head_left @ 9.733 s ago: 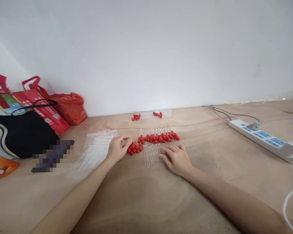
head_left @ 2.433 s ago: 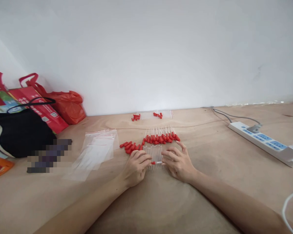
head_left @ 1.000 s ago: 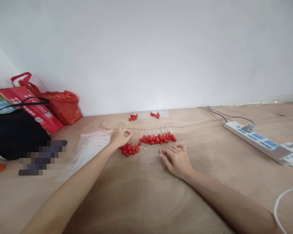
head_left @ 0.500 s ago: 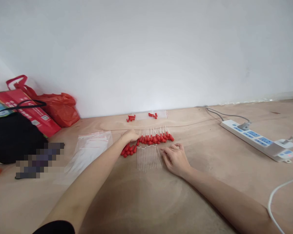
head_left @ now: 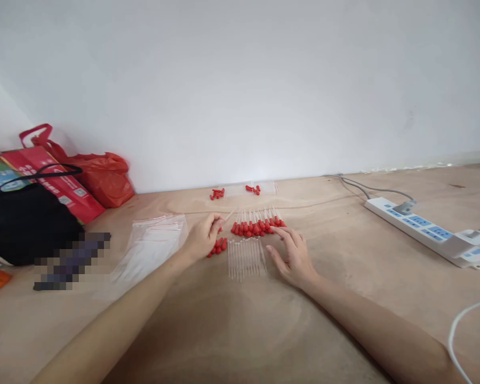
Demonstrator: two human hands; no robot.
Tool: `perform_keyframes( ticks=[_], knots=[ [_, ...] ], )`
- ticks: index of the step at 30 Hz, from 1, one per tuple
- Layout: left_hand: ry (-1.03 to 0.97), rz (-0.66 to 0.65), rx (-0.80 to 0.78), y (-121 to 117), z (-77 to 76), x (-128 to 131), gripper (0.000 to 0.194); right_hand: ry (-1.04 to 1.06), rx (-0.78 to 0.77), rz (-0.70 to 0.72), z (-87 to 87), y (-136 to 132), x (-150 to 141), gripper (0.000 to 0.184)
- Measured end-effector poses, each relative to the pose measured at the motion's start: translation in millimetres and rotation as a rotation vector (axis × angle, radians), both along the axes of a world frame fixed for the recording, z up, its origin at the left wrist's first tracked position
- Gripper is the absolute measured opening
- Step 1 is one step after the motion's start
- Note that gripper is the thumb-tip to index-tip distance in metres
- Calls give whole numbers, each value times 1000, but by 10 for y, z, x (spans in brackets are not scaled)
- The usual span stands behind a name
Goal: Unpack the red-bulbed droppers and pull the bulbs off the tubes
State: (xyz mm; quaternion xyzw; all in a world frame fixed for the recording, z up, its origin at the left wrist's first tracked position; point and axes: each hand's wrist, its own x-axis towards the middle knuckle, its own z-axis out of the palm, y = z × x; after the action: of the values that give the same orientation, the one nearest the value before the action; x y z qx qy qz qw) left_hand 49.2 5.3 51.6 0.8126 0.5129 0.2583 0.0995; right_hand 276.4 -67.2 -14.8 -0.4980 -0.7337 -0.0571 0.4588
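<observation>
My left hand (head_left: 203, 234) is closed in a pinch on a glass dropper (head_left: 229, 214), whose thin tube points up and right from my fingers. Beside that hand lies a small heap of red rubber bulbs (head_left: 220, 246), partly hidden by it. Several droppers with red bulbs (head_left: 256, 226) form a row in front of me, tips toward the wall. Just nearer to me, bare glass tubes (head_left: 245, 260) lie side by side. My right hand (head_left: 295, 257) is open, thumb and fingers apart, its index fingertip at the right end of the bulb row.
Clear zip bags (head_left: 156, 240) lie in a stack on the left of the wooden table (head_left: 240, 330). Against the wall sit small bags with red bulbs (head_left: 253, 189). A power strip (head_left: 428, 229) with cables is at right; a red bag (head_left: 108, 178) and black bag (head_left: 32, 224) stand far left.
My left hand has drawn back from the left end of the dropper row and lifted, with a dropper in its fingers. The right hand's fingers have spread and reached toward the red bulbs.
</observation>
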Motion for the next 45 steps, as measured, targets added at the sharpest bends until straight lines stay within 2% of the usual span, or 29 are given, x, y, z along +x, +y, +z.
perform_keyframes(
  ticks=[3, 6, 9, 13, 16, 20, 26, 35, 45],
  knots=[
    [-32, -182, 165, -271, -251, -11, 20, -46, 57, 32, 22, -21, -4, 47],
    [-5, -308, 360, -427, -448, 49, 17, -175, 84, 86, 41, -42, -31, 42],
    [-6, -358, 463, -488, -560, 157, 16, -279, 141, 159, 41, -44, -75, 27],
    [-50, -389, 479, -523, -627, 259, 16, -320, 198, 191, 9, -23, -127, 16],
    [-55, -412, 470, -547, -623, 246, 16, -340, 217, 171, -12, -11, -140, 15],
    [39, -403, 511, -562, -553, 159, 20, -341, 233, 165, -14, -11, -133, 16],
    [40, -423, 565, -588, -490, 117, 14, -351, 240, 210, 27, -55, -116, 18],
    [151, -449, 514, -649, -428, 112, 18, -383, 175, 209, 45, -109, -85, 19],
    [111, -492, 486, -653, -431, 123, 18, -332, 232, 226, 60, -119, -101, 16]
  ],
)
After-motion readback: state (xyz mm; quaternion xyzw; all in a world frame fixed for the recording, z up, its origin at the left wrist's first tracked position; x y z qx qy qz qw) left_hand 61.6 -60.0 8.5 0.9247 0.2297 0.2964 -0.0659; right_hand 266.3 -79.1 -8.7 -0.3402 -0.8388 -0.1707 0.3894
